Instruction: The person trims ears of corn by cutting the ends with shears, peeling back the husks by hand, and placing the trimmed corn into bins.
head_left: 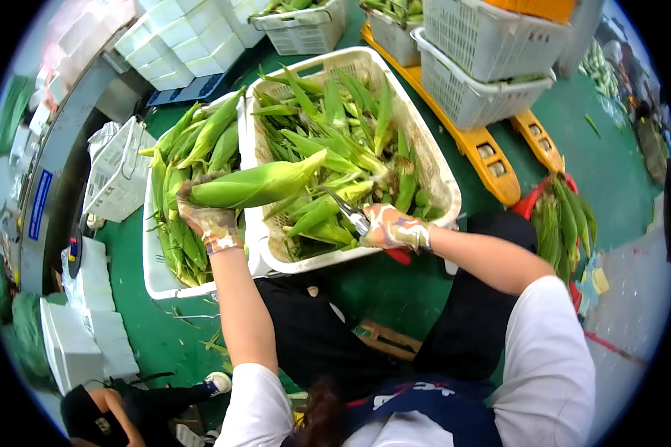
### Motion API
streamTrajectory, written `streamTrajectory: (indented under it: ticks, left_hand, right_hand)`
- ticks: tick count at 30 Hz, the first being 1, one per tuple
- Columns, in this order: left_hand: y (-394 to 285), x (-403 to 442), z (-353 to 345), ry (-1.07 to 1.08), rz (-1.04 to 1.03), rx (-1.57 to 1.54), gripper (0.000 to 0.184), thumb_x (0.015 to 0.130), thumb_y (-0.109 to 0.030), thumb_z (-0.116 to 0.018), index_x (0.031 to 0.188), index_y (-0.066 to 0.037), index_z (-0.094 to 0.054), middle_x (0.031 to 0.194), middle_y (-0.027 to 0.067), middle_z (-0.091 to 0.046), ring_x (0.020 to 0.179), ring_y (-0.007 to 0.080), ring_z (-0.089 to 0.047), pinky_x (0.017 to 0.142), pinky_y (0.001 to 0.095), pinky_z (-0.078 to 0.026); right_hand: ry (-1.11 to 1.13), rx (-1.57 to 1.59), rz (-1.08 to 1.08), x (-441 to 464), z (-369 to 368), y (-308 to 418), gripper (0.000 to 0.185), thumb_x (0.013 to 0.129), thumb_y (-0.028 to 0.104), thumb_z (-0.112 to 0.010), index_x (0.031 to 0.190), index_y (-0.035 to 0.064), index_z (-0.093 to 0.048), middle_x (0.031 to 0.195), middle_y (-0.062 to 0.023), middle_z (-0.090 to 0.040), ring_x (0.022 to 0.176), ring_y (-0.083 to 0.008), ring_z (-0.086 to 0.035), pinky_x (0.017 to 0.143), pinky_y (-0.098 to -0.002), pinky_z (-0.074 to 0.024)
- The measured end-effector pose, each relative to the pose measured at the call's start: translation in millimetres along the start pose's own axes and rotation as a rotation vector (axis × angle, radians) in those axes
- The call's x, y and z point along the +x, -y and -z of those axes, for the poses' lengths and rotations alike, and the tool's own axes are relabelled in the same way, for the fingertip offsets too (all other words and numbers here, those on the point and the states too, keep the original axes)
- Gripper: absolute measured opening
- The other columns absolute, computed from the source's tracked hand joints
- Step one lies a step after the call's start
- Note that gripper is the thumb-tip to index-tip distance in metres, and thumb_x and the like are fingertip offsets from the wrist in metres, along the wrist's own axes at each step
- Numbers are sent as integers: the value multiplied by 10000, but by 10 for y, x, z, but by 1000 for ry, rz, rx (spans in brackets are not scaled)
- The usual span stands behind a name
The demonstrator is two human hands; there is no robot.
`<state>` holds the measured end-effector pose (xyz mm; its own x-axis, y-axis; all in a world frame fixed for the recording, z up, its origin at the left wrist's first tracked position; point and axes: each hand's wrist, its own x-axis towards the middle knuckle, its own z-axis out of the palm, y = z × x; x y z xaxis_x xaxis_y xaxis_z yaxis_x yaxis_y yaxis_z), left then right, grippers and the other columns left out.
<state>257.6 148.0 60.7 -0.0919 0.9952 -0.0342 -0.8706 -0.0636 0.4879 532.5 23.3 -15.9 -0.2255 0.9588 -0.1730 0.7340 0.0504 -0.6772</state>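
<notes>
My left hand (207, 216), in a patterned glove, grips an ear of corn (253, 186) in its green husk by one end. The ear lies nearly level above the crates, its paler tip pointing right. In my right hand (395, 226), gloved the same way, is a pair of pruning shears (349, 211); the metal blades point up and left, below the ear's tip and apart from it. A red handle end shows under the hand. Beneath are a large white crate (438, 160) of husk leaves and trimmings and a narrower white crate (153, 262) filled with unhusked corn.
Stacked grey crates (476, 93) stand on a yellow pallet jack (492, 167) at the upper right. More corn (563, 216) lies by my right knee. White foam boxes (190, 45) are piled at the upper left. Another person's leg and shoe (218, 383) show at lower left.
</notes>
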Motion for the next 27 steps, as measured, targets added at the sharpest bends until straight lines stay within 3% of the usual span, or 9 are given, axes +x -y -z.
streamTrajectory:
  ticks: [5, 8, 12, 16, 19, 21, 23, 24, 27]
  left_hand:
    - [-110, 58, 98, -61, -148, 169, 184, 736, -196, -559, 723, -19, -509, 671, 131, -532, 619, 307, -549, 660, 444, -491]
    - [75, -127, -48, 73, -76, 122, 195, 763, -234, -556, 720, -49, -512, 688, 98, -537, 662, 267, -535, 685, 418, -467]
    - [313, -279, -256, 143, -9, 165, 281, 790, -314, -578, 722, -45, -536, 673, 102, -543, 650, 273, -531, 678, 436, -465]
    - [300, -102, -119, 23, -71, 190, 389, 815, -400, -515, 750, -19, -554, 722, 120, -576, 707, 284, -559, 716, 423, -471]
    - [364, 35, 176, 40, 64, -111, 463, 837, -439, -451, 810, 9, -565, 800, 149, -601, 778, 300, -570, 747, 412, -468]
    - [746, -20, 257, -412, 35, 133, 469, 853, -439, -412, 1038, -28, -540, 1057, 168, -567, 964, 307, -539, 857, 449, -435]
    - [1122, -64, 362, -302, 133, 104, 491, 854, -450, -402, 1146, -67, -500, 1144, 147, -531, 1025, 303, -515, 893, 458, -413]
    - [1271, 166, 697, -233, 53, 96, 487, 866, -433, -401, 1157, -54, -493, 1154, 154, -524, 1028, 293, -516, 889, 460, -415]
    - [1040, 65, 451, -370, -424, 352, 390, 898, -320, -421, 997, 33, -553, 933, 129, -593, 841, 212, -575, 745, 350, -478]
  right_hand:
    - [-192, 108, -230, -96, 451, 184, 504, 627, 342, -677, 935, -8, -484, 810, -174, -585, 726, -288, -575, 668, -363, -466]
    - [-388, -98, 145, 41, 524, 277, 608, 657, 326, -683, 1031, -43, -375, 820, -207, -569, 758, -332, -579, 673, -387, -484]
    - [-417, -107, 397, 298, 219, 318, 329, 740, 212, -590, 900, -39, -451, 724, -219, -542, 664, -365, -545, 569, -397, -440]
    - [-508, -42, 49, 269, 309, 572, 357, 699, 189, -645, 912, -36, -468, 750, -201, -559, 676, -344, -561, 598, -370, -460]
    - [-608, 845, 51, 491, 207, 408, 309, 721, 156, -669, 934, 3, -506, 764, -83, -596, 676, -174, -569, 587, -309, -454]
    - [-696, 1229, -78, 468, 508, 671, 234, 718, 45, -664, 916, -13, -553, 821, -43, -598, 696, -127, -543, 627, -249, -447]
    - [-846, 1002, 278, 370, 627, 708, 177, 733, 67, -660, 879, -7, -591, 818, -49, -605, 704, -125, -541, 612, -239, -438]
    - [-840, 1399, 352, 484, 640, 609, 172, 739, 111, -658, 849, -8, -601, 771, -51, -601, 690, -129, -552, 603, -255, -454]
    - [-1048, 230, 86, 293, 796, 554, 317, 688, 219, -684, 877, 9, -541, 732, -102, -610, 632, -216, -609, 579, -325, -489]
